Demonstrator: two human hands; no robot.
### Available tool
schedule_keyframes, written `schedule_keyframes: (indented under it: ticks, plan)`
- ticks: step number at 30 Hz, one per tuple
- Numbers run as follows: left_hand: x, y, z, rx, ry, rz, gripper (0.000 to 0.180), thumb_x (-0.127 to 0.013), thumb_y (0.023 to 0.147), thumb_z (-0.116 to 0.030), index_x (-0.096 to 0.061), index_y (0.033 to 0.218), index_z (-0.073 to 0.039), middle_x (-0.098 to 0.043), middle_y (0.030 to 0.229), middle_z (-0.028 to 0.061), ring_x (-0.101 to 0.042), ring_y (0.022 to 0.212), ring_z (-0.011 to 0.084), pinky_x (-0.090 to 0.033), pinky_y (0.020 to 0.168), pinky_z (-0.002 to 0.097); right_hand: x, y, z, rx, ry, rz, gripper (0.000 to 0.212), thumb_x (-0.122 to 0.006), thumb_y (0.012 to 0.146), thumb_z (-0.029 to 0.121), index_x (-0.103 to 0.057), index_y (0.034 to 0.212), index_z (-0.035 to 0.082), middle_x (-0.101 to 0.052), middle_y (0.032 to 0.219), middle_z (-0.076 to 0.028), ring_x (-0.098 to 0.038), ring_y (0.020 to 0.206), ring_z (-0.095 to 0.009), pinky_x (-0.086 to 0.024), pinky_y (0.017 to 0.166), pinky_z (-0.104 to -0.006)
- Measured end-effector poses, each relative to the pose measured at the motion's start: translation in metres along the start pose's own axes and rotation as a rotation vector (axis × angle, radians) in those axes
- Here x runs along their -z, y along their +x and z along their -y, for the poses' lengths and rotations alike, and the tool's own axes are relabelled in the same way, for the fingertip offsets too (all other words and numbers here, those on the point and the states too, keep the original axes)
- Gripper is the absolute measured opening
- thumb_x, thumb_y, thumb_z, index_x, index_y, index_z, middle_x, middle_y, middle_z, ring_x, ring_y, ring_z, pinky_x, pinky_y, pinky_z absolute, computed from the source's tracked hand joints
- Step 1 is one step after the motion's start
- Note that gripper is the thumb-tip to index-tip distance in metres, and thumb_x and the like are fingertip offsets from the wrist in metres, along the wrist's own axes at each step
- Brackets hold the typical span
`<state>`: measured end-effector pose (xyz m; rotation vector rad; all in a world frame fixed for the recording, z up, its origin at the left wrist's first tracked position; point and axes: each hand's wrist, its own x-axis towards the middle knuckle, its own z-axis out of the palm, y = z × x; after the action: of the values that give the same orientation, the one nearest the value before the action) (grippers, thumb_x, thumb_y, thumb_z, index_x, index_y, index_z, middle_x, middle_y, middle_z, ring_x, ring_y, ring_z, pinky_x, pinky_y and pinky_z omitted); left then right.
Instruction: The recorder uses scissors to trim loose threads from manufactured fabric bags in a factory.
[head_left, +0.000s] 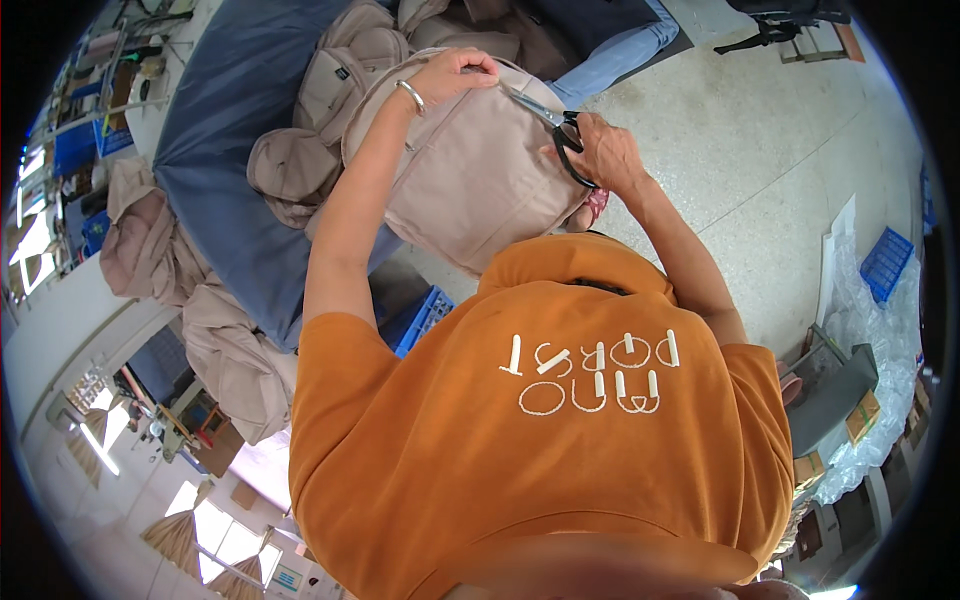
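Observation:
A beige fabric bag (460,180) with a rounded edge and seams lies across my lap. My left hand (455,78), with a silvery bangle at the wrist, pinches at the bag's far edge. Whether a thread is also between those fingertips is too small to tell. Black-handled scissors (541,110) are held in my right hand (608,152), its fingers in and around the handles. The blades point up and left along the bag's edge, and their tips come close to my left fingertips.
More beige bags (335,90) are heaped on a blue cloth surface (220,130) to the left and ahead. Others (235,350) hang or lie at the far left. A blue plastic crate (428,318) stands beside me. To the right are clear plastic wrap (885,370) and a blue basket (887,264).

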<state>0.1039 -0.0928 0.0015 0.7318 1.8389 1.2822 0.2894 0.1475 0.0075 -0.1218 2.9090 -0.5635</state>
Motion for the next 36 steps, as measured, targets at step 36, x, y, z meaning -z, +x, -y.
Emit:
schedule_keyframes:
  ticks: [36]
  plan:
    - [0.015, 0.003, 0.01, 0.031, 0.051, -0.014, 0.022, -0.067, 0.088, -0.023, -0.068, 0.097, -0.003, -0.066, 0.087, 0.0003, -0.057, 0.084, 0.0092, -0.046, 0.081, 0.0247, -0.007, 0.007, 0.011, 0.01, -0.037, -0.103, 0.07, -0.057, 0.083, 0.065, -0.052, 0.098, -0.003, -0.061, 0.091, -0.02, -0.066, 0.082, -0.035, -0.055, 0.067, -0.042]
